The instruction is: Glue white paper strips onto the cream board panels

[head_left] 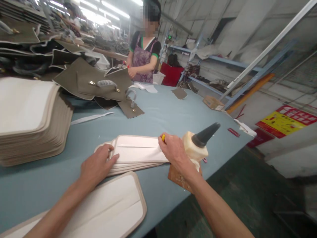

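A short stack of white panels with beige edges lies on the blue-green table, its top panel marked by a lengthwise slit. My left hand rests on the left end of this stack with thumb and fingers apart. My right hand is closed around a small tool with a yellow handle, over the panel's right end. The tool's working end is mostly hidden. Just beyond that hand stands a cream container with a black cone-shaped top, near a brown board. Another white panel lies nearest me.
At left rises a tall stack of white panels. Dark olive bag pieces with handles are heaped behind it. Across the table, a person in a patterned apron works. A cardboard box sits near the right edge.
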`<state>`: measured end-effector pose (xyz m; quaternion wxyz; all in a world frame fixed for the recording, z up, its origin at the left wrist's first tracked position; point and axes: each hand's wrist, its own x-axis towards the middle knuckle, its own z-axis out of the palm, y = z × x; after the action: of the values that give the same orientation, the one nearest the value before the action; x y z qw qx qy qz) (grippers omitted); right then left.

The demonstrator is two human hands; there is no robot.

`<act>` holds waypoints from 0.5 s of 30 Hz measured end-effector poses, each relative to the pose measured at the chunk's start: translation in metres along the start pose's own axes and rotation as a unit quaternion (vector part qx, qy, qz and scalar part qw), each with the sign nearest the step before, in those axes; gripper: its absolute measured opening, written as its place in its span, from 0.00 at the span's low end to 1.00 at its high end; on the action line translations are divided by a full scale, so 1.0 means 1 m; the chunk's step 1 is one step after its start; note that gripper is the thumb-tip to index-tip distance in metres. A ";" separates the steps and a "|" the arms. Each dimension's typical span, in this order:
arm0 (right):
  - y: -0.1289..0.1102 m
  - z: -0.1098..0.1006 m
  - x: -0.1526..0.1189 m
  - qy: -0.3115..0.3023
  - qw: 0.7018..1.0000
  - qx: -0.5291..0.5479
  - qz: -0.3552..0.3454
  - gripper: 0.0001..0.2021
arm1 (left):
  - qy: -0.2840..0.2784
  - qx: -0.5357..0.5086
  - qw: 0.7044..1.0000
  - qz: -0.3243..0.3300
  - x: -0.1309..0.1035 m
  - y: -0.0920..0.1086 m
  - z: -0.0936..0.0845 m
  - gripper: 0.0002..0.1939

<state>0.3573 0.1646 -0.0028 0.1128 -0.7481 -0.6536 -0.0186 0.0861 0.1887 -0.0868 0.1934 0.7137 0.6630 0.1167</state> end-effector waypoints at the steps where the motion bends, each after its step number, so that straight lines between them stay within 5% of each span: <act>1: -0.009 0.001 0.002 0.003 1.000 0.012 -0.005 0.13 | 0.002 0.001 1.000 0.000 -0.001 0.000 0.000 0.22; 9: -0.076 0.021 0.018 0.018 0.977 0.205 -0.053 0.12 | 0.017 -0.008 1.000 0.003 -0.007 0.004 0.000 0.18; 15: -0.061 0.051 0.006 0.062 0.903 0.423 0.045 0.24 | 0.026 -0.018 1.000 0.002 -0.013 0.004 0.003 0.19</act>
<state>0.2921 0.1873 -0.0427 0.4592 -0.6563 -0.5575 0.2183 0.0899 0.1751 -0.0868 0.1885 0.7083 0.6641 0.1474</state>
